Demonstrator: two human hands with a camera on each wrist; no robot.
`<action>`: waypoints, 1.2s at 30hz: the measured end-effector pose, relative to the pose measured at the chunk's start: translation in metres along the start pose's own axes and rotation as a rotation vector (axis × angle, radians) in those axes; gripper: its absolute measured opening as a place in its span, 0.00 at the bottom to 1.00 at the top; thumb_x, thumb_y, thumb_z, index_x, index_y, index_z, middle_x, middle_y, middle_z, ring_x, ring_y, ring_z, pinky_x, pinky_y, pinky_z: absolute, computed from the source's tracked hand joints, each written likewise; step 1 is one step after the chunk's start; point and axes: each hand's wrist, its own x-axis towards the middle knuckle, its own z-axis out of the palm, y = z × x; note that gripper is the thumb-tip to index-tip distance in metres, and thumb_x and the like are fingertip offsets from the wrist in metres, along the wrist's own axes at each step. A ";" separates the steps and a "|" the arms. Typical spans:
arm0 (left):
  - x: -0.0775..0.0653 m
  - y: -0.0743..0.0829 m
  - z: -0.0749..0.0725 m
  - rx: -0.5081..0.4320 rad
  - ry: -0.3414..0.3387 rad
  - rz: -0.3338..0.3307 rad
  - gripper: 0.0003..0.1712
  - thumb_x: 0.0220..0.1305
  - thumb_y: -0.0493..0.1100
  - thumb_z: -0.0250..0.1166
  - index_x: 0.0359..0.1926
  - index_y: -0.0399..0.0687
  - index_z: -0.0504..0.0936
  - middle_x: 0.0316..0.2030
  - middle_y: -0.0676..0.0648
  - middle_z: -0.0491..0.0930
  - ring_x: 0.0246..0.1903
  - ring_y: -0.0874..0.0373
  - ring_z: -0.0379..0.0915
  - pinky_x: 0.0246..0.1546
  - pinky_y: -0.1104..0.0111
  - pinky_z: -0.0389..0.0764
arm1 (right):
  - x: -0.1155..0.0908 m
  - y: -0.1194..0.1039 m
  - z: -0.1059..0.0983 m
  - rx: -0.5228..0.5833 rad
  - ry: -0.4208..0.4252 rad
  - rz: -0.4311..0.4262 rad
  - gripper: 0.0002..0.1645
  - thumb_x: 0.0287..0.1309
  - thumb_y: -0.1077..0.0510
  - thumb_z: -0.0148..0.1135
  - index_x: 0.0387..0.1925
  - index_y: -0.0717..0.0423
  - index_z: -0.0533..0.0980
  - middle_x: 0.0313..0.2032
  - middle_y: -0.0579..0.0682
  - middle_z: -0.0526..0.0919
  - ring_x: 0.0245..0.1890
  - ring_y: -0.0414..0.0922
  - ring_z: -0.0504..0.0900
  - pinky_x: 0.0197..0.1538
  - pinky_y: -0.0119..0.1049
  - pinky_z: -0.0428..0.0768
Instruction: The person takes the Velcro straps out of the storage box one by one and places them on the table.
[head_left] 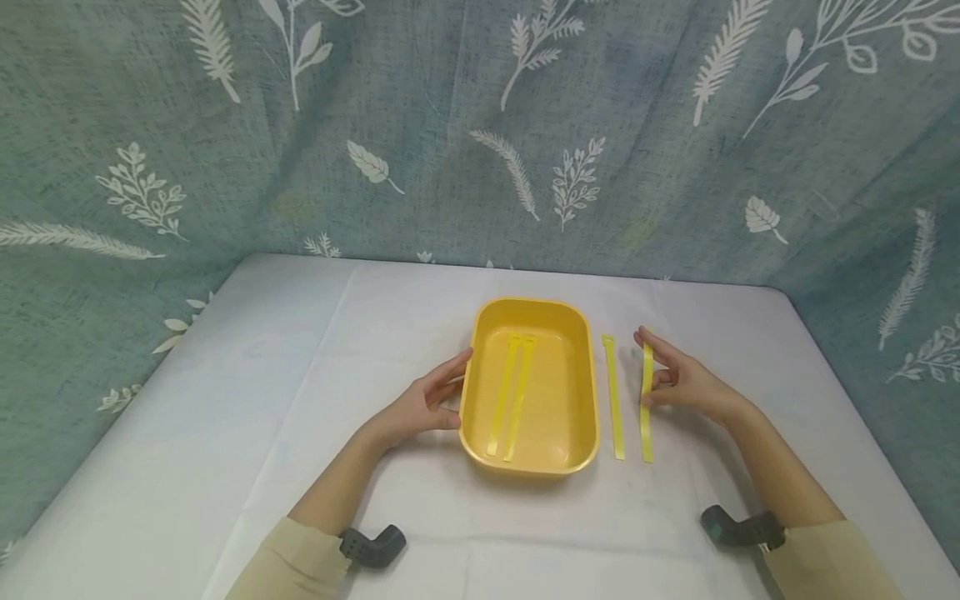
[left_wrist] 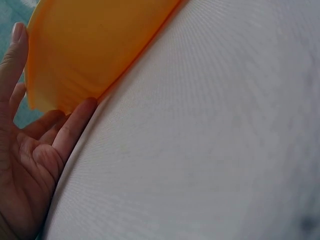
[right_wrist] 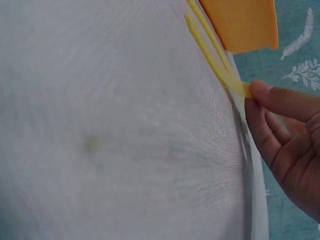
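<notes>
A yellow plastic basin (head_left: 532, 469) stands on the table, with two flat yellow straps (head_left: 501, 400) lying lengthwise inside it, each wider at the far end. My left hand (head_left: 422, 406) rests against the basin's left side, its fingers and thumb extended along the outer wall; the left wrist view shows the fingertips on the wall near the table. To the right of the basin, another yellow strap (head_left: 614, 400) lies on the cloth. Beside it, my right hand (head_left: 692, 385) pinches a yellow strap (right_wrist: 215, 65) between thumb and fingers, its near part trailing low over the cloth.
A white cloth (head_left: 360, 333) covers the table. Behind it hangs a blue-green curtain (head_left: 427, 100) with white leaf prints. Each wrist carries a dark camera mount (head_left: 372, 547), and both forearms come in from the near edge.
</notes>
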 end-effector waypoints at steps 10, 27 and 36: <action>0.000 0.002 0.000 -0.010 -0.006 0.007 0.54 0.52 0.43 0.73 0.74 0.61 0.49 0.72 0.48 0.52 0.71 0.48 0.48 0.59 0.59 0.71 | -0.001 -0.001 0.007 -0.137 0.035 -0.023 0.64 0.46 0.70 0.69 0.74 0.53 0.37 0.74 0.60 0.40 0.30 0.43 0.79 0.33 0.27 0.79; 0.000 -0.002 0.001 0.001 -0.009 0.009 0.54 0.52 0.46 0.73 0.74 0.64 0.50 0.72 0.50 0.52 0.71 0.49 0.49 0.62 0.59 0.68 | -0.006 -0.004 0.012 -0.459 0.175 0.074 0.54 0.43 0.58 0.75 0.70 0.60 0.57 0.41 0.57 0.76 0.39 0.48 0.74 0.42 0.37 0.77; 0.001 0.001 0.000 0.019 -0.002 0.016 0.53 0.53 0.46 0.73 0.73 0.64 0.50 0.72 0.50 0.53 0.71 0.49 0.50 0.64 0.57 0.64 | -0.002 -0.001 0.010 -0.530 0.208 0.105 0.46 0.42 0.55 0.76 0.63 0.66 0.67 0.49 0.61 0.70 0.43 0.52 0.72 0.48 0.46 0.75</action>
